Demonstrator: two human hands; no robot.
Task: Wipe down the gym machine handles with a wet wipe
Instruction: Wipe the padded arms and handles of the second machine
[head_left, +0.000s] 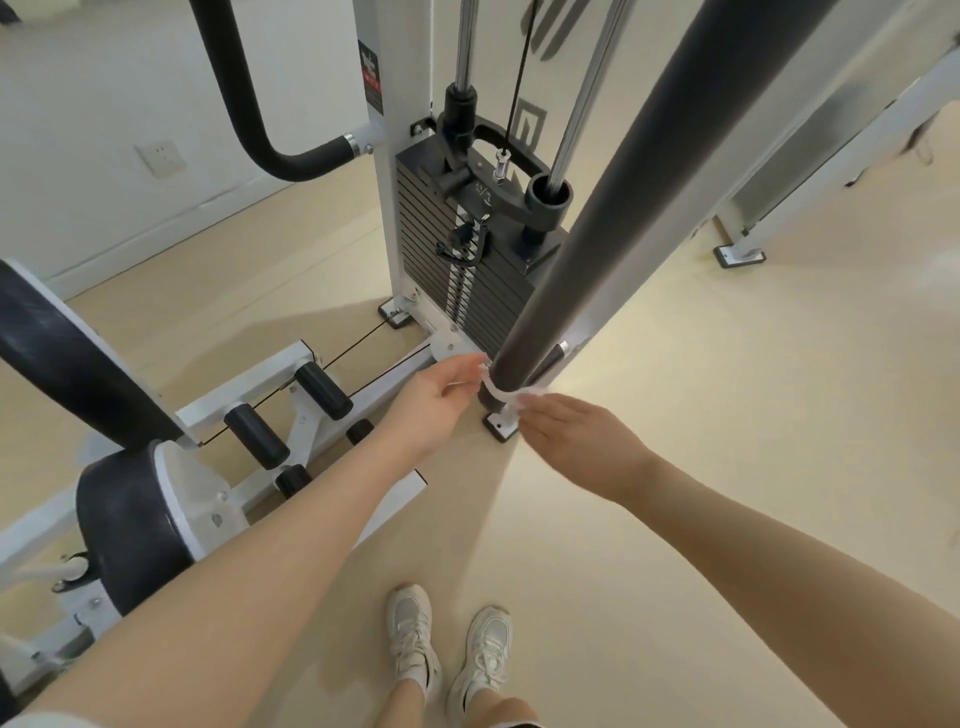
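Observation:
A long black padded handle bar (613, 197) of the gym machine runs from the top right down to the middle of the view. A white wet wipe (500, 391) is wrapped around its lower end. My left hand (436, 400) pinches one end of the wipe on the bar's left side. My right hand (576, 436) pinches the other end on the bar's right side. A second curved black handle (244, 104) hangs at the upper left, untouched.
The black weight stack (467, 270) with its guide rods stands right behind the bar. A padded seat and foot rollers (291, 410) lie to the left. White frame legs (743, 249) stand at the right. My feet in white shoes (447, 654) stand on the beige floor.

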